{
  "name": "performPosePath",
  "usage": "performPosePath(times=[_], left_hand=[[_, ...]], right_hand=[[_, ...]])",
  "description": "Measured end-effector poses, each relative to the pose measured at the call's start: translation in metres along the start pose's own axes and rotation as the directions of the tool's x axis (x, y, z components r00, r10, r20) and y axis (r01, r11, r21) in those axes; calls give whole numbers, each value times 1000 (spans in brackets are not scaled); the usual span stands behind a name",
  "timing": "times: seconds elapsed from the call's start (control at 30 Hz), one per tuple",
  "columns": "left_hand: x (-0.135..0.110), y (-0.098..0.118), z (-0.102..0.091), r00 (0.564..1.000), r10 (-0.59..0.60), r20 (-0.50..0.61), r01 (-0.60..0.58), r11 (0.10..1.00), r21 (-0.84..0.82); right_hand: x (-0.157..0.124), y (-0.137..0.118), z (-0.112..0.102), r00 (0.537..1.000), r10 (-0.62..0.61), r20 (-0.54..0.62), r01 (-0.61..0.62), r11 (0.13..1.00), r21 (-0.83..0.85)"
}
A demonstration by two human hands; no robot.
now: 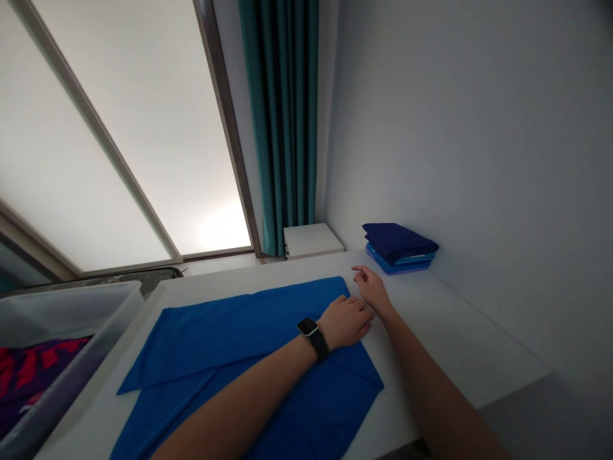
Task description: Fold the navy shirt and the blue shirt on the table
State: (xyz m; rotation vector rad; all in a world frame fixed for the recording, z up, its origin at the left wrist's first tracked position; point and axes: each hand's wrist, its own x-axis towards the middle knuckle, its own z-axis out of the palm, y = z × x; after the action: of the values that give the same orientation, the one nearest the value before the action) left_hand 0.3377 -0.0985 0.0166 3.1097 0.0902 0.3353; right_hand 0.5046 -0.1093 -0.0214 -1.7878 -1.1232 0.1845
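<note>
A large blue cloth [230, 338] lies spread on the white table [454, 332], with one fold laid over its lower part. My left hand [345, 319], a black watch on its wrist, rests palm down on the cloth's right edge with fingers curled. My right hand [370, 286] lies just beyond it on the bare table beside the cloth's far right corner, fingers loosely stretched and holding nothing.
A stack of folded blue cloths [400, 248] sits at the table's far right against the wall. A translucent plastic bin [62, 345] with red and purple fabric stands at the left. A small white cabinet [312, 240], a teal curtain [282, 121] and a window are behind.
</note>
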Motion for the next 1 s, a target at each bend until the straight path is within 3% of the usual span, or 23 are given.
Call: performPosePath(times=[0.3,0.43,0.53,0.6,0.7,0.87,1.0], left_hand=[[6,1,10,993,-119,-13,116,985,-126],[5,-7,3,978,-203,-42,182,939,-290],[1,-24,-11,949,-303,-86,215,823,-526],[-3,-40,-22,926,-364,-98,195,685,-702],[-10,-62,-36,873,-470,-130,161,529,-833],[-19,-85,-49,815,-561,-147,131,425,-896],[-23,-91,-51,801,-583,-135,114,371,-922]], right_hand=[[1,1,3,999,38,-7,-38,997,61],[1,1,2,999,47,-15,-46,995,84],[1,1,2,998,56,-11,-55,994,94],[0,0,2,999,51,-5,-50,994,93],[-1,-4,3,998,52,19,-54,994,93],[-6,-13,5,994,68,84,-78,990,114],[-10,-17,9,990,38,138,-57,989,138]])
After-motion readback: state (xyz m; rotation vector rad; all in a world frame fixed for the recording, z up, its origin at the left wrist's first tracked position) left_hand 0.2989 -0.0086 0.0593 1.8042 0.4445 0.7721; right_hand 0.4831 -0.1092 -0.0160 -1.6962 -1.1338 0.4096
